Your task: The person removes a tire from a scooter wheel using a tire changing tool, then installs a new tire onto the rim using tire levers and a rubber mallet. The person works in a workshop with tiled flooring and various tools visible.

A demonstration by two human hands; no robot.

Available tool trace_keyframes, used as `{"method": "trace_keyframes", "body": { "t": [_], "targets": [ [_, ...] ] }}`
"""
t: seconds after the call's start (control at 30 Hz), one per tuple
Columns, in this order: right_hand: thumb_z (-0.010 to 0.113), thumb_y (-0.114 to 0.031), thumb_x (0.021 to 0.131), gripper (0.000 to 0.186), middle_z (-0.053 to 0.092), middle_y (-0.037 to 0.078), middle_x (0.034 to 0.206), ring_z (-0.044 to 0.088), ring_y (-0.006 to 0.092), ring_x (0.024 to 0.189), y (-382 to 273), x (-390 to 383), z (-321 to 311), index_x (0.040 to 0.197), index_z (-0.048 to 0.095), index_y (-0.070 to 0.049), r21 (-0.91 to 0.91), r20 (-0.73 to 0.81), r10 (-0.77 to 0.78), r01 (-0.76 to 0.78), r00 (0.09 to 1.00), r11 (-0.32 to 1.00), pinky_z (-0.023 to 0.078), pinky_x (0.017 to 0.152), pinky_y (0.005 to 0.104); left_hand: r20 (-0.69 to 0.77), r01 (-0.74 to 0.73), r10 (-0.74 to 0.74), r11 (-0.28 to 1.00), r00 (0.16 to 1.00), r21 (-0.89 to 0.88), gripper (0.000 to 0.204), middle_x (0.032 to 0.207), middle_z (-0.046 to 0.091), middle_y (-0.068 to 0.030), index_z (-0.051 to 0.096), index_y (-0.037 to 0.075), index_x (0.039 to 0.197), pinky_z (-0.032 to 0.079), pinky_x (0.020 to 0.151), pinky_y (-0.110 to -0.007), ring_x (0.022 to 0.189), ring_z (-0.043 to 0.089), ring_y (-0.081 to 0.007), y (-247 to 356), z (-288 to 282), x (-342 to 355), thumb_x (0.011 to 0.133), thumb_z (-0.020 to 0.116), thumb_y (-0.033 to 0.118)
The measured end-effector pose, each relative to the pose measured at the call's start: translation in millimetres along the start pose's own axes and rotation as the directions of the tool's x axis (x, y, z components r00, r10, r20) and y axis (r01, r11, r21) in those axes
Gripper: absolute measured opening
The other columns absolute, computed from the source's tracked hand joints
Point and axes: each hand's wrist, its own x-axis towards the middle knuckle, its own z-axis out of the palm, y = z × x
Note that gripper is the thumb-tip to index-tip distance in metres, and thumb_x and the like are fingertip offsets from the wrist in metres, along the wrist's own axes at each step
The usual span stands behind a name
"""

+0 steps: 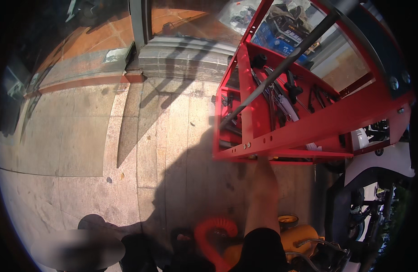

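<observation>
My right forearm (262, 199), below a short black sleeve, reaches up from the lower edge to a red metal tool cart (304, 129). The hand itself disappears behind the cart's front rail, so its fingers and anything in them are hidden. Inside the upper tray lie several metal hand tools (283, 102), with black-handled pieces among them. A grey metal bar (274, 75) slants across the cart. My left hand does not show.
Beside my arm stands a yellow tank (297, 238), with a coiled orange hose (215, 224) at its left. A white and black motorbike (376, 163) is at the right. Behind the cart are a blue box (279, 36) and a doorway step (181, 61).
</observation>
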Motion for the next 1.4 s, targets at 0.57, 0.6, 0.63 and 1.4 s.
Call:
{"method": "trace_keyframes", "body": {
  "t": [0.57,0.6,0.63,1.4],
  "targets": [
    [0.05,-0.008,0.081,0.036,0.065,0.013,0.082,0.062,0.0241,0.07,-2,-9,-7,0.115,0.058,-0.007,-0.02,0.076,-0.006,0.008,0.997,1.0,0.048,0.059,0.0365,-0.031,0.0,0.0,1.0,1.0,-0.021,0.03,0.05,0.038,0.0065,0.048,0.02,0.072,0.022,0.028,-0.018,0.034,0.032,-0.0049,-17,-9,4,0.085,0.064,0.043],
    [0.05,-0.008,0.081,0.036,0.065,0.013,0.082,0.061,0.024,0.069,1,-7,-10,0.116,0.058,-0.007,-0.024,0.076,-0.013,0.015,0.997,1.0,0.048,0.059,0.0364,-0.032,0.004,-0.004,1.0,0.999,-0.012,0.03,0.05,0.038,0.0065,0.048,0.02,0.072,0.022,0.028,-0.018,0.034,0.032,-0.0048,-18,-4,2,0.084,0.064,0.043],
    [0.05,-0.008,0.081,0.036,0.065,0.013,0.082,0.061,0.0239,0.069,0,-7,-9,0.116,0.058,-0.007,-0.028,0.081,-0.022,0.024,0.996,0.999,0.048,0.059,0.0363,-0.03,0.003,-0.002,1.0,1.0,0.002,0.03,0.05,0.038,0.0066,0.048,0.02,0.072,0.022,0.028,-0.018,0.034,0.033,-0.0048,-17,2,1,0.084,0.064,0.042],
    [0.048,-0.005,0.08,0.042,0.063,0.012,0.079,0.059,0.0212,0.063,21,-39,-36,0.122,0.054,-0.005,-0.128,0.221,-0.121,0.152,0.968,0.98,0.047,0.054,0.034,-0.024,-0.158,0.16,0.985,0.987,0.068,0.029,0.059,0.046,0.0032,0.056,0.015,0.076,0.027,0.034,-0.019,0.042,0.038,-0.0064,16,98,-138,0.077,0.074,0.038]
  ]
}}
